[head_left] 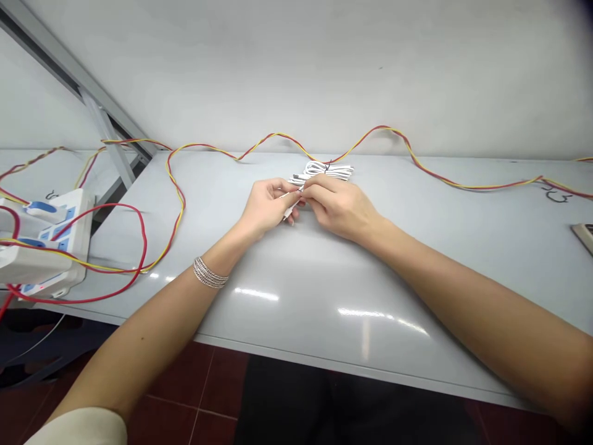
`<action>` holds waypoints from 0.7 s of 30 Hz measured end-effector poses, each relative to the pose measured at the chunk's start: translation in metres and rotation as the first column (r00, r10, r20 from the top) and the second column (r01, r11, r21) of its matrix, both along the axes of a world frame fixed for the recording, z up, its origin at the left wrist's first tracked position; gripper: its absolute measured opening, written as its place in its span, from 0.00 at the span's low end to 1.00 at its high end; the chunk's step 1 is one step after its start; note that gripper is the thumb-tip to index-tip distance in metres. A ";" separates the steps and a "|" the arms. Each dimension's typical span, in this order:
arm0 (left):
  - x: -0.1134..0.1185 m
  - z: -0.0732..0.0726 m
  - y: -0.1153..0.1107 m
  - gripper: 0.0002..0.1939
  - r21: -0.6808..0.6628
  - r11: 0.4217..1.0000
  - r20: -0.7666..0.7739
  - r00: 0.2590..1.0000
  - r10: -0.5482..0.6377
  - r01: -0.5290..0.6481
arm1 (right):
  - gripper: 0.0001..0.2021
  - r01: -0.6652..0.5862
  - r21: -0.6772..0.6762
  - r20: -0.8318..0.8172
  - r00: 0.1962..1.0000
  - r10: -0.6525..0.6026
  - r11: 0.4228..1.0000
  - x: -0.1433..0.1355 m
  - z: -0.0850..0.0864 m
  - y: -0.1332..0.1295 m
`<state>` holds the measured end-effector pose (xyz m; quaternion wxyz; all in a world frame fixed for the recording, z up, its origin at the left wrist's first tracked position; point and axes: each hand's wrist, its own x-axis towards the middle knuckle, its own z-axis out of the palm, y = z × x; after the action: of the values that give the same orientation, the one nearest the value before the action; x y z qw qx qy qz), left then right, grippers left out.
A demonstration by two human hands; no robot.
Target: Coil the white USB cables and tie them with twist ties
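Observation:
A bundle of white cable [328, 169], bound in the middle with a dark tie, lies on the grey table [278, 266] just beyond my hands. My left hand [269, 206] is closed on a white cable end [290, 211], whose plug points down toward the table's front. Thumb and fingers of my right hand [340, 207] pinch at the same cable, close to the left fingertips. The fingertips of both hands nearly meet, and the exact spot of the right pinch is partly hidden.
A white power strip [76, 213] with blue sockets and plugs stands at the far left, with a red cable [144, 235] looping from it. Twisted red and yellow wires [278, 134] run along the wall. A dark-edged object [582, 236] lies at the right edge.

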<state>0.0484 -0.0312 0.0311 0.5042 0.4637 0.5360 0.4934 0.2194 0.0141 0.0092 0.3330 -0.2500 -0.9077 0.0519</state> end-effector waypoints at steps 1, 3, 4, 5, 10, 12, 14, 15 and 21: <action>0.000 -0.001 0.000 0.09 0.016 1.000 -0.002 1.000 0.008 -0.008 | 0.12 0.007 0.033 -0.019 1.000 -0.007 0.999 0.000 -0.001 0.000; -0.001 -0.003 0.001 0.10 0.052 0.998 -0.003 1.000 0.023 -0.023 | 0.12 0.019 0.089 -0.080 0.997 -0.012 0.996 -0.001 -0.004 0.001; -0.001 -0.004 0.002 0.10 0.068 0.997 -0.003 1.000 0.024 -0.024 | 0.12 0.022 0.109 -0.104 0.995 -0.011 0.994 -0.002 -0.005 0.001; -0.001 -0.004 0.002 0.10 0.079 0.997 -0.004 1.000 0.020 -0.020 | 0.11 0.023 0.121 -0.116 0.993 -0.009 0.992 -0.003 -0.006 0.001; -0.002 -0.006 0.004 0.08 0.109 0.994 -0.045 0.999 -0.005 0.010 | 0.10 0.027 0.095 -0.098 0.995 -0.018 0.995 -0.005 -0.010 -0.003; -0.003 -0.007 0.004 0.08 0.131 0.991 -0.080 0.997 -0.020 0.030 | 0.09 0.017 0.058 -0.125 0.992 -0.010 0.998 -0.006 -0.010 -0.003; -0.004 -0.007 0.003 0.08 0.150 0.987 -0.116 0.992 -0.039 0.056 | 0.08 -0.001 0.014 -0.168 0.986 0.004 1.000 -0.006 -0.010 -0.003; -0.004 -0.008 0.003 0.07 0.155 0.986 -0.129 0.990 -0.049 0.069 | 0.07 -0.008 -0.012 -0.191 0.982 0.006 1.000 -0.006 -0.011 -0.003; -0.002 -0.004 0.002 0.04 0.063 0.997 0.029 0.998 -0.056 0.054 | 0.06 0.021 -0.144 -0.286 0.956 -0.062 0.989 -0.008 -0.009 -0.002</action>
<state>0.0465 -0.0289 0.0267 0.5109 0.4862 0.4997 0.5029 0.2117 0.0117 0.0000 0.4449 -0.2813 -0.8379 0.1442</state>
